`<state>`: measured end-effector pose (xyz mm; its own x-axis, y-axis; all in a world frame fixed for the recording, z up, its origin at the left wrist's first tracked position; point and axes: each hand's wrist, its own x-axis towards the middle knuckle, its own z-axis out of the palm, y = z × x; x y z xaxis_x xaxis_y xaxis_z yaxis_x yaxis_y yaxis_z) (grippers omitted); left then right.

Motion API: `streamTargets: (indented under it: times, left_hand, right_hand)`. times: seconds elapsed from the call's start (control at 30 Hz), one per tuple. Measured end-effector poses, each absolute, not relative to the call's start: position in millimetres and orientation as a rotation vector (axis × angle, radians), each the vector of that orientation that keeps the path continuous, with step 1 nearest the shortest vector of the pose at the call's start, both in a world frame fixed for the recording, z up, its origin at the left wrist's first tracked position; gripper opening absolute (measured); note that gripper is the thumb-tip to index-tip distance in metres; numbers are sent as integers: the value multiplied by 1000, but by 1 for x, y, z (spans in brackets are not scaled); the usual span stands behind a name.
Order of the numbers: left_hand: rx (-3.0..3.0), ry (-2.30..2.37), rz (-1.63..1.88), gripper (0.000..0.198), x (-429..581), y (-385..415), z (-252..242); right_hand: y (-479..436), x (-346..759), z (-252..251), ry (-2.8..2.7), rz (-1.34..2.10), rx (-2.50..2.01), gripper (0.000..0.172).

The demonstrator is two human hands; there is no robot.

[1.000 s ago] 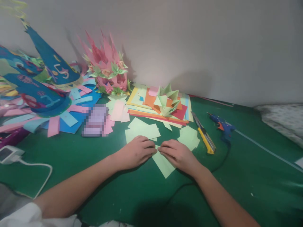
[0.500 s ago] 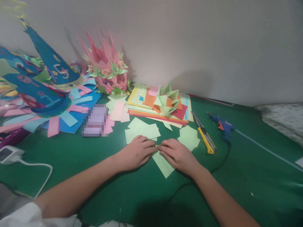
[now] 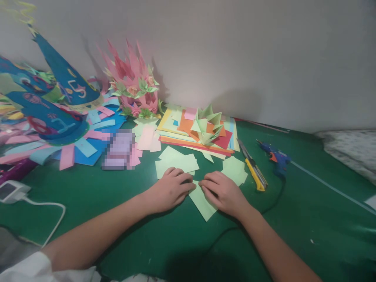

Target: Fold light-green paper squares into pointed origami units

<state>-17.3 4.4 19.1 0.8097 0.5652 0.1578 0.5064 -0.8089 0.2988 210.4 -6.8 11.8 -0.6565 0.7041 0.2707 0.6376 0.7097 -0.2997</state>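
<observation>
A small pale green paper piece (image 3: 204,201) lies on the table between my hands, one corner toward me. My left hand (image 3: 173,190) is closed at its upper left edge, thumb and fingertips on the paper. My right hand (image 3: 225,194) is at the upper right edge with curled fingers gripping there; its fingertips partly cover the paper. A slim gap separates the two sets of fingertips. Just beyond my left hand lie several loose green paper pieces (image 3: 176,160), and more green pieces (image 3: 235,170) lie beyond my right hand.
A stack of coloured paper (image 3: 170,129) bears a folded green paper ring (image 3: 207,137). To the right lie a yellow utility knife (image 3: 255,174) and a blue glue gun (image 3: 277,156) with its cord. Leftward stand a pink paper crown (image 3: 135,82), blue cone hats (image 3: 61,74) and a white charger (image 3: 14,192).
My right fingertips have shifted slightly right, away from my left ones, showing more of the paper's top edge. The paper stays in nearly the same place.
</observation>
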Motion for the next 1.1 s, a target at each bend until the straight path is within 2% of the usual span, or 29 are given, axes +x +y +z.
streamTargets:
  times: [0.6, 0.97, 1.1]
  left_hand:
    - [2842, 873, 343, 22, -17, 3, 17]
    - [2804, 817, 362, 28, -17, 3, 17]
    - [2778, 805, 398, 28, -16, 4, 15]
  right_hand:
    - [-4, 202, 8, -2690, 132, -1093, 31]
    - [-2, 216, 8, -2457, 196, -1092, 28]
    - [-5, 211, 5, -2306, 264, -1185, 22]
